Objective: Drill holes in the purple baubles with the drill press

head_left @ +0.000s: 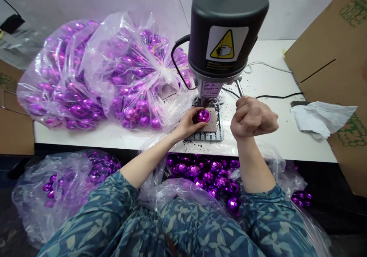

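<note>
Under the black drill press, a shiny purple faceted ball rests on a small brown board over the metal base. The fingers and thumb of my left hand grip the ball from its left side, just below the chuck. To the right of the machine, my right hand is raised with its fingers curled round the end of the press's metal lever. Dark shavings lie around the base.
Plastic bags of purple balls fill the table's left side. More balls lie in plastic below the front edge. At right are a white cloth and a cardboard box. A black cable crosses the table.
</note>
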Demonstrator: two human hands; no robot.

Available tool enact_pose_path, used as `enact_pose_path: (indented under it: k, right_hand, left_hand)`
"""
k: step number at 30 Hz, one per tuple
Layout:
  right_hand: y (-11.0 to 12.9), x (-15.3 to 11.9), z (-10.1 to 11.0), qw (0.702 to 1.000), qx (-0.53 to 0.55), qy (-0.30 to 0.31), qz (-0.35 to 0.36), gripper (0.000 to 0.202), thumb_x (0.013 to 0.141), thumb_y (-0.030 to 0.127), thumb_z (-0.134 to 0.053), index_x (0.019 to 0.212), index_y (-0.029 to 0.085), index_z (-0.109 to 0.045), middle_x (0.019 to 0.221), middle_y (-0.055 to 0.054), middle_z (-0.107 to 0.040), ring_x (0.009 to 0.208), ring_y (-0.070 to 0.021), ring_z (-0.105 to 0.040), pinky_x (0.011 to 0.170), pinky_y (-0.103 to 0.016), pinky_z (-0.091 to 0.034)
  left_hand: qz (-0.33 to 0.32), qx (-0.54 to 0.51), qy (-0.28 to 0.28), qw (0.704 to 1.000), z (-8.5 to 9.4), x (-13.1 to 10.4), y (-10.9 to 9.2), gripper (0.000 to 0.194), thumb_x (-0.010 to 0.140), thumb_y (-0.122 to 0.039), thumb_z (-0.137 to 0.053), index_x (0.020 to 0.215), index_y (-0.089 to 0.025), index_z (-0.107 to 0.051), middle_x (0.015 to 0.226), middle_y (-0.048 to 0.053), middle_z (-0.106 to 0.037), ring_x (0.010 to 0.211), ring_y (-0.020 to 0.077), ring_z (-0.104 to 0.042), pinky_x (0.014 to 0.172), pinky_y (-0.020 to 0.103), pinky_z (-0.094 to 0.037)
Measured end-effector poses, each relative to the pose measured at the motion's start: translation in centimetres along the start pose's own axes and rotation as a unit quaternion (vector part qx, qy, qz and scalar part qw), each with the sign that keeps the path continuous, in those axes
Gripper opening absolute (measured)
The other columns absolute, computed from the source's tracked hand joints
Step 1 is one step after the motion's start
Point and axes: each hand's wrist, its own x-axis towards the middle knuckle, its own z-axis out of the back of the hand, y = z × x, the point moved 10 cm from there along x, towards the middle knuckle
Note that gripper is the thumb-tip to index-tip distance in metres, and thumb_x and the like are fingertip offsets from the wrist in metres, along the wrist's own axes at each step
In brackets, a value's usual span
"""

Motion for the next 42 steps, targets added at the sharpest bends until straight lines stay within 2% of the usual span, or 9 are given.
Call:
enact_pose_path:
  k: [9, 16, 20, 24, 28, 30, 32, 36, 42]
  right_hand:
    - [-4.9, 6.4, -3.0, 0.977, 0.024, -0.043, -0.208, 0.051, 0.079, 0.052, -0.072, 0.054, 0.021, -0.04, 0.04, 0.01, -0.029, 0.031, -0.0039, -0.03, 0.037, -0.026, -0.018]
    - [-5.9, 5.8, -2.9, 0.973, 0.039, -0.034, -0.224, 0.038, 0.084, 0.048, -0.066, 0.063, 0.02, -0.052, 0.045, 0.011, -0.032, 0.037, -0.0019, -0.034, 0.043, -0.02, -0.024]
    - [-5.6, 5.9, -2.8, 0.975, 0.045, -0.039, -0.215, 0.043, 0.088, 0.044, -0.067, 0.058, 0.02, -0.047, 0.044, 0.011, -0.03, 0.035, -0.0021, -0.031, 0.04, -0.023, -0.021]
    - [-5.4, 5.8, -2.8, 0.973, 0.006, -0.014, -0.23, 0.047, 0.096, 0.037, -0.061, 0.056, 0.02, -0.042, 0.044, 0.01, -0.034, 0.037, -0.0007, -0.035, 0.044, -0.022, -0.025]
    - [-5.2, 5.7, -2.6, 0.97, -0.015, -0.002, -0.242, 0.049, 0.099, 0.033, -0.055, 0.055, 0.019, -0.038, 0.045, 0.011, -0.036, 0.04, 0.0017, -0.038, 0.048, -0.022, -0.028]
    - [-5.2, 5.7, -2.5, 0.972, -0.014, -0.004, -0.235, 0.051, 0.1, 0.033, -0.055, 0.055, 0.019, -0.036, 0.044, 0.011, -0.037, 0.04, 0.0022, -0.039, 0.047, -0.023, -0.027]
    - [-5.3, 5.8, -2.5, 0.975, -0.007, -0.005, -0.224, 0.053, 0.1, 0.033, -0.056, 0.054, 0.018, -0.034, 0.044, 0.011, -0.037, 0.039, 0.0028, -0.039, 0.047, -0.022, -0.028]
    - [-5.2, 5.9, -2.4, 0.977, 0.001, -0.012, -0.215, 0.056, 0.098, 0.034, -0.058, 0.052, 0.018, -0.032, 0.043, 0.011, -0.033, 0.038, 0.0025, -0.038, 0.043, -0.021, -0.024]
    - [-4.9, 5.8, -2.2, 0.973, -0.005, -0.029, -0.229, 0.061, 0.096, 0.039, -0.064, 0.049, 0.019, -0.031, 0.043, 0.009, -0.03, 0.038, 0.0001, -0.035, 0.041, -0.024, -0.022]
  left_hand:
    - [0.065, 0.028, -0.099, 0.993, 1.7, -4.1, -2.5, 0.053, 0.077, -0.031, -0.09, 0.12, -0.019, -0.062, 0.115, 0.011, -0.071, 0.103, 0.0254, -0.068, 0.09, 0.042, -0.058]
    - [-0.081, 0.006, 0.379, 0.922, -11.8, -14.7, -7.1, 0.056, 0.087, -0.049, -0.082, 0.127, -0.014, -0.065, 0.115, 0.017, -0.072, 0.103, 0.0287, -0.07, 0.087, 0.04, -0.059]
    - [-0.148, 0.057, 0.499, 0.852, -15.4, -17.6, -7.0, 0.076, 0.081, -0.047, -0.088, 0.142, -0.01, -0.06, 0.125, 0.023, -0.068, 0.105, 0.0344, -0.071, 0.085, 0.042, -0.06]
    - [-0.141, -0.013, 0.412, 0.9, -11.4, -13.1, -7.8, 0.057, 0.084, -0.042, -0.086, 0.132, -0.017, -0.068, 0.128, 0.018, -0.07, 0.117, 0.0299, -0.07, 0.097, 0.039, -0.059]
    - [-0.047, 0.052, 0.106, 0.992, 0.6, -3.4, -4.7, 0.023, 0.093, -0.007, -0.053, 0.104, -0.016, -0.07, 0.102, 0.01, -0.075, 0.097, 0.0206, -0.072, 0.087, 0.038, -0.061]
    - [0.024, 0.216, -0.025, 0.976, 7.0, 0.8, -2.3, 0.032, 0.087, 0.002, -0.044, 0.093, -0.016, -0.069, 0.089, 0.009, -0.073, 0.089, 0.0215, -0.071, 0.085, 0.04, -0.06]
    - [0.101, 0.411, -0.017, 0.906, 10.4, 4.4, 0.3, 0.031, 0.083, 0.005, -0.049, 0.091, -0.015, -0.072, 0.09, 0.013, -0.074, 0.098, 0.0276, -0.071, 0.097, 0.046, -0.056]
    - [0.118, 0.464, -0.009, 0.878, 12.7, 9.7, 2.7, 0.045, 0.085, -0.003, -0.057, 0.128, -0.007, -0.068, 0.133, 0.025, -0.066, 0.127, 0.0391, -0.062, 0.109, 0.051, -0.05]
    - [0.091, 0.456, 0.039, 0.884, 10.4, 13.3, 5.2, 0.054, 0.089, -0.009, -0.055, 0.143, -0.013, -0.06, 0.153, 0.021, -0.054, 0.14, 0.0387, -0.053, 0.116, 0.052, -0.046]
